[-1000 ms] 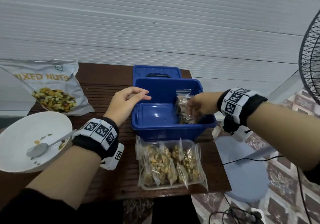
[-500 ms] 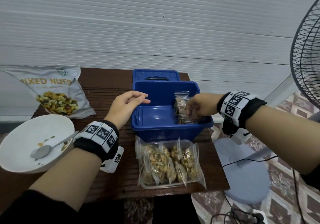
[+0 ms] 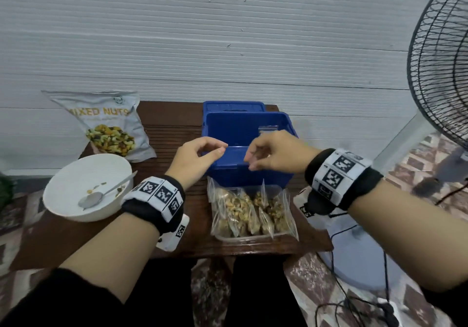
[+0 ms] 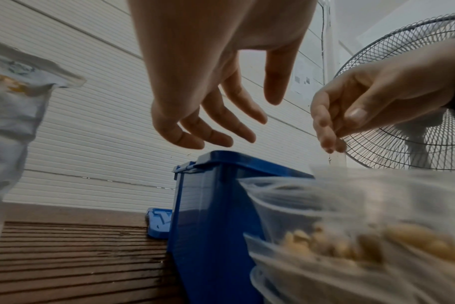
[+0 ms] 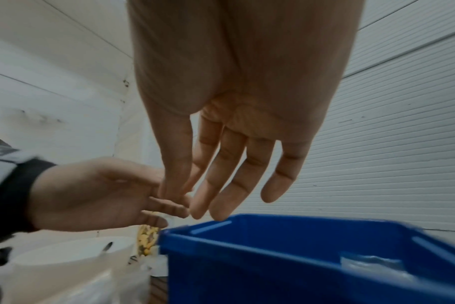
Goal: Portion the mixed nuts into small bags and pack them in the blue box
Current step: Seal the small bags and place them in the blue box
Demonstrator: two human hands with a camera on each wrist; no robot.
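Note:
The blue box [image 3: 240,177] stands open mid-table. One small filled bag [image 3: 268,129] stands inside it against the right wall; in the right wrist view the bag [image 5: 372,265] lies loose in the box [image 5: 273,257]. My right hand [image 3: 253,158] hovers over the box's near rim, fingers hanging straight, holding nothing. My left hand [image 3: 215,149] hovers over the near left corner, fingers relaxed and empty. In front of the box, a clear tray [image 3: 253,239] holds several filled small bags [image 3: 240,207].
A white bowl [image 3: 76,174] with a spoon [image 3: 101,195] and a few nuts sits at the left. The mixed nuts pouch [image 3: 109,126] leans behind it. The blue lid [image 3: 233,105] lies behind the box. A standing fan [image 3: 440,73] and cables are right of the table [image 3: 164,134].
My right hand has let go of the small bag, which stays in the box, and has drawn back to the near rim. My left hand has come off the box's left rim.

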